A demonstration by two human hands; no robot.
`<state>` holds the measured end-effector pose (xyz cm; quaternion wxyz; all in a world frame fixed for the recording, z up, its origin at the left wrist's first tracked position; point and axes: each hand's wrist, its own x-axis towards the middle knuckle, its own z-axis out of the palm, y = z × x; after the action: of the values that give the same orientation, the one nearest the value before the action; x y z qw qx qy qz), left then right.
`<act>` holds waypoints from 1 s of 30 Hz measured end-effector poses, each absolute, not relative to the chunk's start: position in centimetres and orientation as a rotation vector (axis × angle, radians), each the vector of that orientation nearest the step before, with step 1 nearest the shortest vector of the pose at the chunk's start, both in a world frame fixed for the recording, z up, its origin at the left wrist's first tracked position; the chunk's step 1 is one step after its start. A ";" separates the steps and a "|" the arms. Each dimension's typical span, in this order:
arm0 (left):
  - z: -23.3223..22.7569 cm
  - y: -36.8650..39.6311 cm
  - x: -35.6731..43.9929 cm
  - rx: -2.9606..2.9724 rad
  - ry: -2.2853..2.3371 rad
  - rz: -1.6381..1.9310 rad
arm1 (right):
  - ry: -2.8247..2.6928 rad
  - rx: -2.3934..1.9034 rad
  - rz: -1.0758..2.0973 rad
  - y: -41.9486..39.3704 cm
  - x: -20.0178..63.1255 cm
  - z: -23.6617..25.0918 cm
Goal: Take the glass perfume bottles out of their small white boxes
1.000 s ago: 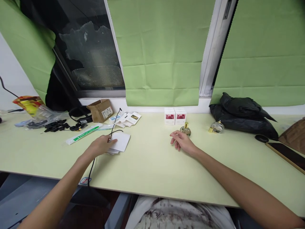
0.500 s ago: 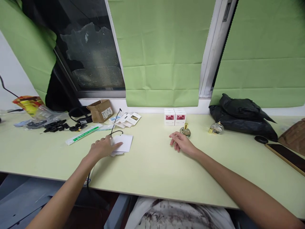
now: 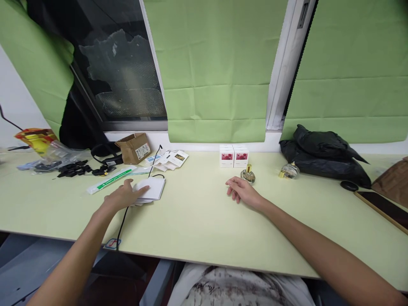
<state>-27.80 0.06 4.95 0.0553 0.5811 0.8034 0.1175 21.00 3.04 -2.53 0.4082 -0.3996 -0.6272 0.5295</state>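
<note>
A thin stack of white cards (image 3: 152, 189) is pinned flat under the left hand (image 3: 123, 196): light, flexible, slippery; best pinched at an edge. Right hand (image 3: 244, 191) rests released on the surface (image 3: 197, 221).

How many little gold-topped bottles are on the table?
2. One bottle stands just past the right hand, in front of the white boxes. The other bottle is farther right, beside the black bag. More could be hidden behind the bag.
</note>
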 end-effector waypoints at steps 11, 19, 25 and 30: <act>6.7 -1.9 -18.0 2.034 2.579 0.607 | -1.859 -1.036 0.901 1.5 21.5 -0.5; 4.2 0.4 -4.2 2.356 1.388 0.808 | -1.578 -1.143 -0.241 3.4 25.4 2.3; 0.4 2.6 0.2 2.254 1.176 0.840 | -1.672 -1.309 0.151 5.6 26.6 -0.1; -0.9 2.6 0.6 2.130 1.160 0.914 | -1.793 -1.161 0.293 4.6 25.0 -0.2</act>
<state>0.62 2.58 -0.86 0.2715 0.7909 0.4309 0.3393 25.01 4.62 -0.23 0.4733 -0.4743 -0.7326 0.1197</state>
